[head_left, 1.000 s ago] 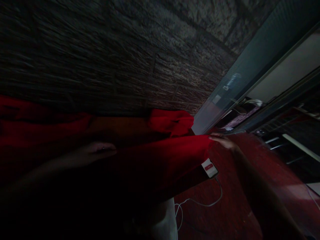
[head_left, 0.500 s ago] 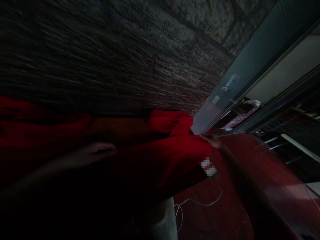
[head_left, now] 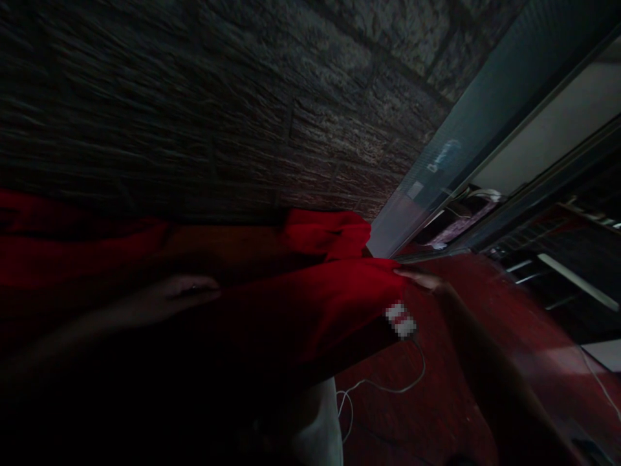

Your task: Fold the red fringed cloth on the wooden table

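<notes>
A red cloth point(head_left: 339, 291) lies spread over a dark surface, its upper edge running between my two hands; its near part is lost in shadow. My left hand point(head_left: 191, 291) is at the cloth's left end, thumb and fingers closed on its edge, though the dimness blurs the grip. At the far right corner, my right hand point(head_left: 427, 279) pinches the cloth with its fingertips. Just behind lies a bunched red cloth piece point(head_left: 327, 232).
More red fabric point(head_left: 72, 249) lies at the left, by a stone-patterned wall point(head_left: 242, 110). A blurred-out white object point(head_left: 401, 320) with a white cable point(head_left: 388, 390) is at the surface's right edge. The red floor point(head_left: 485, 310) stretches right, past a grey door frame point(head_left: 436, 162).
My right hand has shifted slightly right and down at the cloth's corner, and more of it shows. My left hand stays at the left end. The view has moved a little.
</notes>
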Motion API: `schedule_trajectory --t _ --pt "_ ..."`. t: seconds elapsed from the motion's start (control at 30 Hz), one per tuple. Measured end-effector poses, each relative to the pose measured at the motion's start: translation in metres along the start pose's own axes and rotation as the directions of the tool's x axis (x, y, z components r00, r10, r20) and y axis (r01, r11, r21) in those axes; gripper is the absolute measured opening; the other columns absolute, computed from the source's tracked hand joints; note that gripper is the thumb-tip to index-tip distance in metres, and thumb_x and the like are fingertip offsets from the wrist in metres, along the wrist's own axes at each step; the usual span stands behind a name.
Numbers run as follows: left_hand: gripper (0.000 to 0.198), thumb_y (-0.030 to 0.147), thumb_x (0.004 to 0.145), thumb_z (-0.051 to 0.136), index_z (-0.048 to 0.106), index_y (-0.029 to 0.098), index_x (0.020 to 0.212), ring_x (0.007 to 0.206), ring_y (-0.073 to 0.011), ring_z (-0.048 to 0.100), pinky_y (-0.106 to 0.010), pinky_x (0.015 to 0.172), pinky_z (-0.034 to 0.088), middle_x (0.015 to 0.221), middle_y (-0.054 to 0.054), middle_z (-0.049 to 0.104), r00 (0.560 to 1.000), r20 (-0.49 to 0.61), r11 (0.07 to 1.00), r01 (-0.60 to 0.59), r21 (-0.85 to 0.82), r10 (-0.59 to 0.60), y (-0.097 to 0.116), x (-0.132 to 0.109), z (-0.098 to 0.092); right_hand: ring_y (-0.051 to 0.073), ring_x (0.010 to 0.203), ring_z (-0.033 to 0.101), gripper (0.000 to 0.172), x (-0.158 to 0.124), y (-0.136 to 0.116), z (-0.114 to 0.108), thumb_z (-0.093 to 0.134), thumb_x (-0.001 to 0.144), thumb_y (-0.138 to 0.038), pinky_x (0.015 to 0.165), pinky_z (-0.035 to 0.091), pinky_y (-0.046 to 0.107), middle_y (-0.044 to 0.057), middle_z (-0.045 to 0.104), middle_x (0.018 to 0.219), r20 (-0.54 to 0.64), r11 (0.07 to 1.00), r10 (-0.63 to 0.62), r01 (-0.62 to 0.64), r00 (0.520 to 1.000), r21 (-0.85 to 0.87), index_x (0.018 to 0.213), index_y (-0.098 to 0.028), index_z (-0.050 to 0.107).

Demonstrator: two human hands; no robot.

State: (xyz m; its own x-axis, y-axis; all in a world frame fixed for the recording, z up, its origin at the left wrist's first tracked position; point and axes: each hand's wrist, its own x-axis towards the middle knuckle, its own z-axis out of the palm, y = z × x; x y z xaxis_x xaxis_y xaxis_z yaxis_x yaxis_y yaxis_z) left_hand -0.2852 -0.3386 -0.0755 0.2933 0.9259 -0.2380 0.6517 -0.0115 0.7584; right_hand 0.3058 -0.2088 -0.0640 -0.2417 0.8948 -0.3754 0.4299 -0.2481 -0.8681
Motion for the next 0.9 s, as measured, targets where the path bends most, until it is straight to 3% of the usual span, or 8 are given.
schedule_trajectory --t 0.1,0.27,0.43,0.57,0.77,0.9 --pt "0.05 0.063 0.085 0.049 0.07 0.02 0.103 0.102 -0.026 0.065 -0.033 0.088 0.05 0.108 -0.004 0.072 0.999 0.035 0.999 0.007 -0.046 -0.005 -0.002 0.0 -0.001 0.03 0.121 0.06 0.05 0.007 -0.004 0.011 0.075 0.073 -0.054 0.114 0.04 0.047 0.004 0.067 0.125 -0.083 0.998 -0.05 0.052 0.995 0.029 0.115 -0.026 0.071" --pt "0.049 0.061 0.087 0.049 0.069 0.02 0.106 0.103 -0.0252 0.065 -0.032 0.088 0.05 0.111 -0.003 0.072 0.998 0.064 0.998 -0.006 -0.061 0.009 -0.006 0.001 -0.001 0.032 0.123 0.057 0.049 0.023 -0.003 0.02 0.074 0.071 -0.06 0.113 0.038 0.048 0.005 0.069 0.123 -0.084 0.996 -0.057 0.05 0.995 -0.077 0.107 -0.026 0.073" --pt "0.048 0.06 0.087 0.049 0.069 0.02 0.104 0.101 -0.0254 0.066 -0.032 0.087 0.05 0.108 -0.003 0.072 0.999 0.048 0.999 -0.004 -0.038 0.005 -0.006 0.001 -0.001 0.029 0.114 0.064 0.052 0.043 0.013 0.034 0.067 0.073 -0.067 0.105 0.047 0.045 0.005 0.071 0.116 0.029 0.999 -0.012 0.01 1.0 0.05 0.104 -0.026 0.072" --pt "0.046 0.059 0.089 0.048 0.07 0.02 0.103 0.1 -0.0244 0.066 -0.031 0.086 0.05 0.107 -0.003 0.072 0.998 0.061 0.999 -0.016 -0.049 0.019 -0.005 0.0 -0.001 0.026 0.114 0.064 0.051 0.048 0.02 0.044 0.061 0.078 -0.067 0.105 0.047 0.039 0.006 0.071 0.117 0.068 0.995 -0.013 0.006 0.998 0.095 0.105 -0.025 0.071" --pt "0.045 0.057 0.091 0.046 0.069 0.02 0.103 0.097 -0.0228 0.066 -0.03 0.083 0.05 0.104 -0.003 0.072 0.997 0.071 1.0 -0.015 -0.027 0.017 -0.008 0.001 -0.001 0.027 0.109 0.067 0.041 0.048 0.015 0.041 0.077 0.068 -0.054 0.104 0.049 0.04 0.004 0.072 0.114 0.054 0.989 0.028 -0.035 0.998 0.147 0.098 -0.027 0.073" --pt "0.045 0.055 0.091 0.047 0.069 0.019 0.104 0.097 -0.0224 0.067 -0.031 0.083 0.051 0.105 -0.004 0.072 0.997 0.077 0.999 -0.025 -0.04 0.028 -0.01 0.002 -0.002 0.027 0.101 0.069 0.043 0.043 0.003 0.032 0.079 0.064 -0.055 0.099 0.05 0.043 0.006 0.074 0.105 0.021 1.0 0.015 -0.015 1.0 -0.008 0.094 -0.023 0.075"
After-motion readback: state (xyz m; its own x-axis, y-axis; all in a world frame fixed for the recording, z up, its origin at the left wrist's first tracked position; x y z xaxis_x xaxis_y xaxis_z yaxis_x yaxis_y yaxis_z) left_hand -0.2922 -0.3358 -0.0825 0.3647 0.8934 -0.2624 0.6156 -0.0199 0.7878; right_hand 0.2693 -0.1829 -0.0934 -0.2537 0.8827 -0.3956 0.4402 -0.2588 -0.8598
